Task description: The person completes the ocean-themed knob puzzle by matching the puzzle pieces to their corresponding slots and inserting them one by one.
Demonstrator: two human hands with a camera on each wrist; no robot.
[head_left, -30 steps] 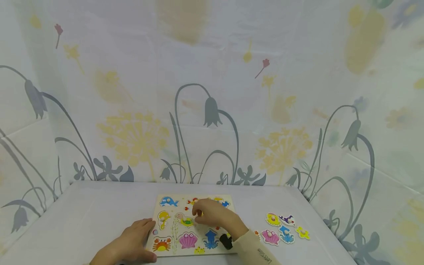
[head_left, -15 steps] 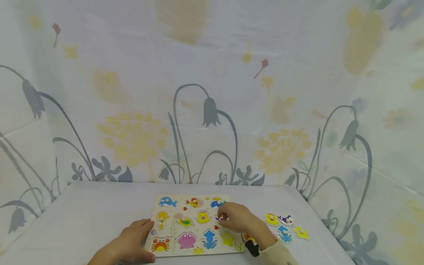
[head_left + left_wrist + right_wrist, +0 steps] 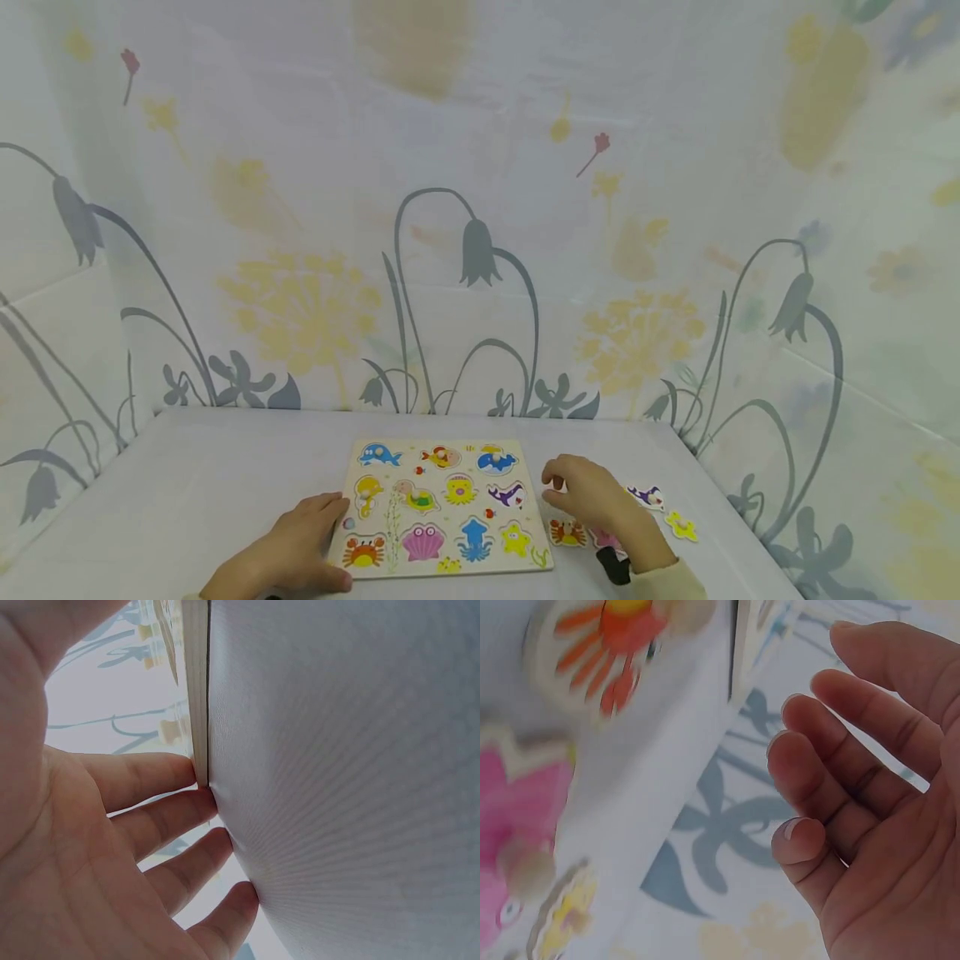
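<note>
A wooden peg puzzle board (image 3: 450, 518) with sea animals lies on the table. My left hand (image 3: 296, 542) rests at its left side, fingers extended, fingertips against the board's edge (image 3: 196, 697) and the table. Knobbed pieces sit in the board, among them the turtle piece (image 3: 422, 501), the seahorse piece (image 3: 367, 497) and the blue whale piece (image 3: 497, 461). Right of the board, my right hand (image 3: 596, 496) hovers over loose pieces with loosely bent fingers and nothing in them. Below it show a crab piece (image 3: 619, 637) and a pink shell piece (image 3: 517, 840).
Farther right lie a purple shark piece (image 3: 647, 497) and a yellow starfish piece (image 3: 682, 526); other loose pieces are hidden by the right hand and forearm. A white flower-printed curtain (image 3: 480, 333) stands behind the white table (image 3: 247, 450).
My right hand has moved right, from over the board's middle, past its right side, to above the loose pieces. The octopus and shark pictures on the board are uncovered. My left hand stays put.
</note>
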